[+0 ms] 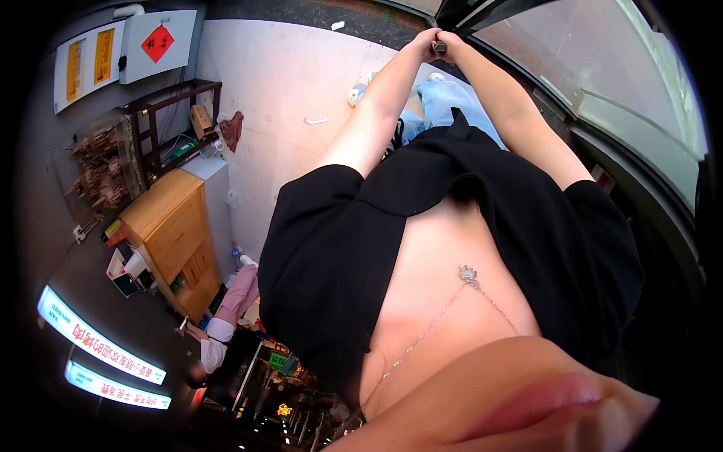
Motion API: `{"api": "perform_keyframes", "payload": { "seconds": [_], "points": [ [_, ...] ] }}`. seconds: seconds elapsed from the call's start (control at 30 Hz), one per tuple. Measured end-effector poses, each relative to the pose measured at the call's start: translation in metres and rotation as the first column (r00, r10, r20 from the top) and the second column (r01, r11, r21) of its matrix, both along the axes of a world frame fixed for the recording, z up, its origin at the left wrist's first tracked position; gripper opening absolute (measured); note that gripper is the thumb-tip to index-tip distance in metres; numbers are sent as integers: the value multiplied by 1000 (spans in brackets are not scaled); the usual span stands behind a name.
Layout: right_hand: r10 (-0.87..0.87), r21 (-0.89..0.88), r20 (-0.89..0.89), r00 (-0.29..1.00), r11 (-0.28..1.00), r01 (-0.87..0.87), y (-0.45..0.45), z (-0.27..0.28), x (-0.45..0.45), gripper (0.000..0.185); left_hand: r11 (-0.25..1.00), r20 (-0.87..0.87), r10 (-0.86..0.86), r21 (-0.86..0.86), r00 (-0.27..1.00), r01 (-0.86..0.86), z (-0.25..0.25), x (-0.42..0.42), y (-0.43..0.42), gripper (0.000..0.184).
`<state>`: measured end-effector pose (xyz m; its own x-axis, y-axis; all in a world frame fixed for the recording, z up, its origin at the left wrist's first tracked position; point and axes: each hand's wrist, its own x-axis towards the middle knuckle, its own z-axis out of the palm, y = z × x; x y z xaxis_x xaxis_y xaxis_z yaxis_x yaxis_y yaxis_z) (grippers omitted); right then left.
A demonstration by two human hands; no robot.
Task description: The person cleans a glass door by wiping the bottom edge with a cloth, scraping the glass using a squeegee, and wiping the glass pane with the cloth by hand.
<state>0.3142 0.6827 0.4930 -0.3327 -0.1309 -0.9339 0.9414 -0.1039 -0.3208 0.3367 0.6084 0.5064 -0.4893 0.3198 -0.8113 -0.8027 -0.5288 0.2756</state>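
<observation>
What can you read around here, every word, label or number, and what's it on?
"最受小朋友欢迎的烤肉", with small "SHUSHU": upper lit sign.
"好吃不贵 平民消费", as best I can tell: lower lit sign.
Red diamond paper: marks too small.
Yellow strips: unreadable.
Green sign and yellow neon sign: too blurred.

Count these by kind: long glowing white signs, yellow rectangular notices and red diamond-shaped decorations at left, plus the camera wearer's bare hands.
Long glowing white signs: 2
Yellow rectangular notices: 2
Red diamond-shaped decoration: 1
Bare hands: 2
Total: 7
</observation>
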Motion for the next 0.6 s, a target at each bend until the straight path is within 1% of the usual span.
{"api": "perform_keyframes", "payload": {
  "seconds": [0.1,0.17,0.2,0.23,0.27,0.3,0.33,0.37,0.4,0.43,0.47,0.5,0.53,0.57,0.6],
  "points": [
    [43,10,-3,999,999,-42,-23,-7,3,8,995,10,-93,-20,996,93,5,-4,-24,16],
    [36,56,18,999,998,-37,-45,-32,4,7,990,13,-133,-34,991,133,5,-2,-42,23],
    [34,78,24,999,996,-36,-58,-45,3,7,989,12,-146,-24,989,147,-6,-2,-54,23],
    [50,117,30,998,992,-53,-73,-49,4,7,987,12,-162,-16,987,162,-31,0,-68,24],
    [29,-53,-1,1000,998,-29,-76,6,16,8,984,10,-178,-8,984,178,-49,-1,-83,24],
    [3,14,-26,1000,1000,-3,-98,0,19,10,977,14,-201,-64,980,201,-39,3,-99,24],
    [-17,80,-51,999,997,21,-120,-13,25,12,978,11,-193,-72,981,193,-44,7,-112,23],
    [14,65,-39,999,998,-11,-136,-26,27,13,969,25,-192,-155,981,193,-49,10,-129,22],
    [68,61,-36,997,996,-66,-152,-17,29,7,952,39,-190,-236,981,193,-52,13,-150,21],
    [31,45,-22,999,999,-30,-172,-25,28,7,952,91,-131,-265,987,151,-27,15,-168,12],
    [-6,28,-2,1000,1000,7,-191,-33,31,8,956,81,-150,-243,985,165,-30,13,-189,12],
    [19,28,-21,1000,999,-18,-210,-32,31,8,959,76,-167,-221,983,180,-34,12,-210,11],
    [45,30,-38,998,999,-44,-227,-19,32,8,961,71,-184,-196,980,194,-37,14,-228,11],
    [46,-39,-34,998,998,-47,-242,-29,31,9,952,84,-195,-222,977,209,-40,13,-246,11],
    [33,31,-36,999,999,-32,-261,-28,33,15,945,88,-152,-280,984,171,-15,16,-254,11]
  ]
}}
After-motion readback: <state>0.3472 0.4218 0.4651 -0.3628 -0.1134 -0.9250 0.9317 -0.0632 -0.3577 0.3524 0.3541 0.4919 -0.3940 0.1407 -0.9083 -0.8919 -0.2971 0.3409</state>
